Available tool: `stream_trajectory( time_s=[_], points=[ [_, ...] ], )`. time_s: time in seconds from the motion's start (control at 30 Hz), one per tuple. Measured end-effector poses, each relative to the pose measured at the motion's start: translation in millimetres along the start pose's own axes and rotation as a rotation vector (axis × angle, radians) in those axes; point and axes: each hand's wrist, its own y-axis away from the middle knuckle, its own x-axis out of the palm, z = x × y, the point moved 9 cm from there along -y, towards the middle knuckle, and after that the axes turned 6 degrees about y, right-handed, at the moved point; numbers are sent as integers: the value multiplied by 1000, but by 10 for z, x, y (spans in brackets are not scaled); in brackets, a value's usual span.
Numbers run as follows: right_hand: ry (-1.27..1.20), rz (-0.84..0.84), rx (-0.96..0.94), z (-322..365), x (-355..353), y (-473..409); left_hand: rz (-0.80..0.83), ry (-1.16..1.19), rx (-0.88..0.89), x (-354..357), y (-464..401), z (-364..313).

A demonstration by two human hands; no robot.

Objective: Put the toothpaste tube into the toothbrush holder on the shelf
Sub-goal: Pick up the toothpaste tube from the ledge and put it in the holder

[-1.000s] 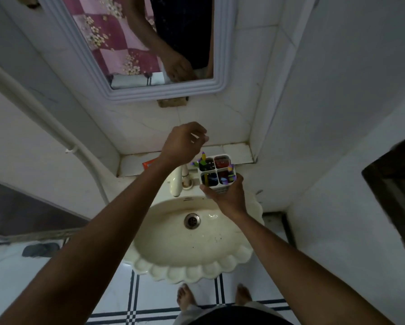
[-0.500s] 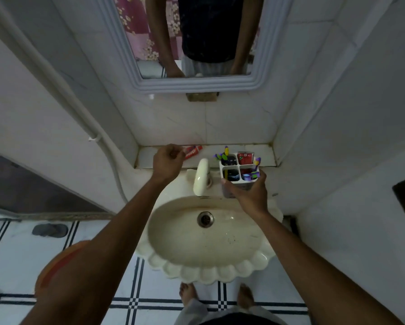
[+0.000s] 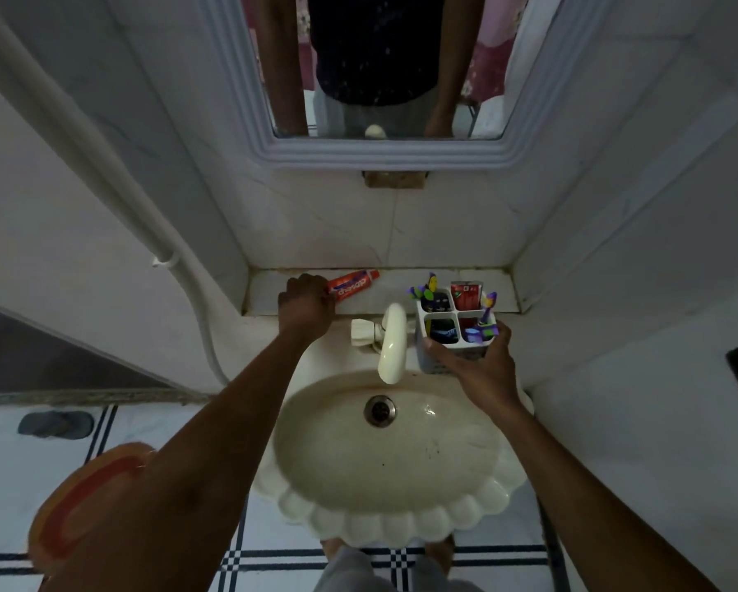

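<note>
A red toothpaste tube (image 3: pixel 355 284) lies on the white tiled shelf (image 3: pixel 401 279) behind the sink, cap end pointing right. My left hand (image 3: pixel 305 307) is closed over its left end, which is hidden under my fingers. The white four-compartment toothbrush holder (image 3: pixel 456 321) stands at the right of the tap, by the shelf's front edge. It holds purple toothbrushes and a red packet. My right hand (image 3: pixel 484 369) grips its near side from the front.
A cream tap (image 3: pixel 392 341) stands between my hands, over the scalloped sink (image 3: pixel 384 455). A mirror (image 3: pixel 384 70) hangs above the shelf. Tiled walls close in on both sides. An orange tub (image 3: pixel 81 506) sits on the floor at the left.
My left hand dropped from above the holder to the shelf and closed over the tube's left end. My right hand stayed on the holder. The view tilted up.
</note>
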Motion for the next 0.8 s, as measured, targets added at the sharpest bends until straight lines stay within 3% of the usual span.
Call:
stream_trajectory(
  time_s=[0.27, 0.37, 0.7, 0.8],
  points=[
    [-16, 21, -11, 80, 67, -39, 129, -146, 10, 206, -236, -36],
    [-29, 35, -26, 112, 84, -25, 66, -172, 58, 96, -241, -125],
    [-31, 31, -33, 32, 53, 36, -1, 849, -144, -687, 381, -465],
    [-28, 30, -39, -18, 48, 82, 26, 1041, -156, -822, 653, -670]
  ],
)
